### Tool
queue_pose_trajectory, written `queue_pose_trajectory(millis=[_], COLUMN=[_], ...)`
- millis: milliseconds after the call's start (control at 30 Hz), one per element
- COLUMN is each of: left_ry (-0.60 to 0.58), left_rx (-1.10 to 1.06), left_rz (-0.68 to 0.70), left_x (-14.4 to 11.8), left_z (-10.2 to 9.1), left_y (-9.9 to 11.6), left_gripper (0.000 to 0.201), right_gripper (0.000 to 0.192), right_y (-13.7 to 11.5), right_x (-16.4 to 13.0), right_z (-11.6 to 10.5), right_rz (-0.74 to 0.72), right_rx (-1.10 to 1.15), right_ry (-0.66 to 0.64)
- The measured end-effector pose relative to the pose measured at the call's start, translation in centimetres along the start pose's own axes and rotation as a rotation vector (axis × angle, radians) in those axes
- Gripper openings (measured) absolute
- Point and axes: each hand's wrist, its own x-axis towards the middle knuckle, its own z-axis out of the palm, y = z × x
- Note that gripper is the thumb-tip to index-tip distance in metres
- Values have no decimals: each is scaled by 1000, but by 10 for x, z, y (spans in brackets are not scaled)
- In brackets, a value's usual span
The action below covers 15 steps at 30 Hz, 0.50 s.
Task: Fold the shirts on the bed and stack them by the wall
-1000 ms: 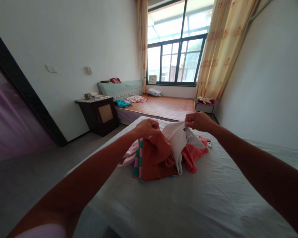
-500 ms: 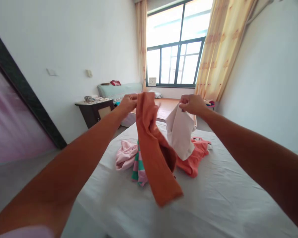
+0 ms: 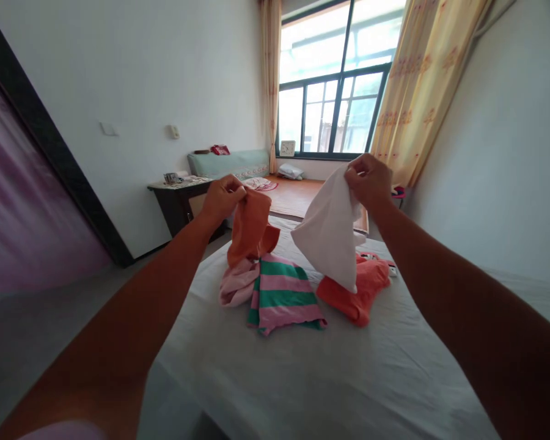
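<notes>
1. Head view, hands: an orange garment (image 3: 252, 226) is pinched at its top edge by the left hand (image 3: 222, 197), fingers closed on the cloth, so that it hangs down over the pile. A white garment (image 3: 330, 235) is gripped in the same way by the right hand (image 3: 369, 178), closed around one corner (which is why the cloth falls in a long triangle).

2. Head view, bed: both pieces are held above the grey bed sheet (image 3: 302, 373), apart from one another, which keeps them from tangling. Beneath them lie a pink-and-green striped garment (image 3: 284, 293), spread fairly flat, a pale pink garment (image 3: 236, 287) bunched just beside it, and a coral garment (image 3: 355, 293) crumpled under the white one's tip.

3. Head view, room: a dark bedside cabinet (image 3: 178, 205) stands against the left wall, and a window (image 3: 334, 91) with yellow curtains (image 3: 421, 85) is seen behind.

4. Writing: no brand, label or lettering can be read on any garment (a small clock on the sill is too small to read).
</notes>
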Motion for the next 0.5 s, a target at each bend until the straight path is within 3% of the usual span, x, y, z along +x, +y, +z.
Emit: queue_pose_trajectory(millis=[100, 167, 233, 300, 367, 433, 500], left_ry=[-205, -259, -277, -293, -293, -294, -308], left_rx=[328, 504, 601, 637, 641, 618, 580], left_rz=[-22, -94, -169, -212, -229, -232, -229], left_x=[-31, -53, -73, -85, -93, -97, -101], left_z=[-8, -12, -16, -21, -26, -30, -34], left_y=[-18, -32, -46, -56, -61, -64, -66], left_gripper=[13, 15, 16, 17, 18, 19, 21], right_gripper=[18, 25, 35, 30, 29, 25, 23], right_y=[-8, -23, -45, -68, -86, -96, -97], right_x=[-31, -67, -108, -148, -181, -202, -210], right_z=[9, 20, 35, 52, 69, 84, 93], right_rz=[-26, -145, -330, -484, -492, -460, -433], right_rx=[-328, -422, -359, -231, -184, -200, -227], right_ry=[-268, -431, -497, -734, -971, -1042, -1034])
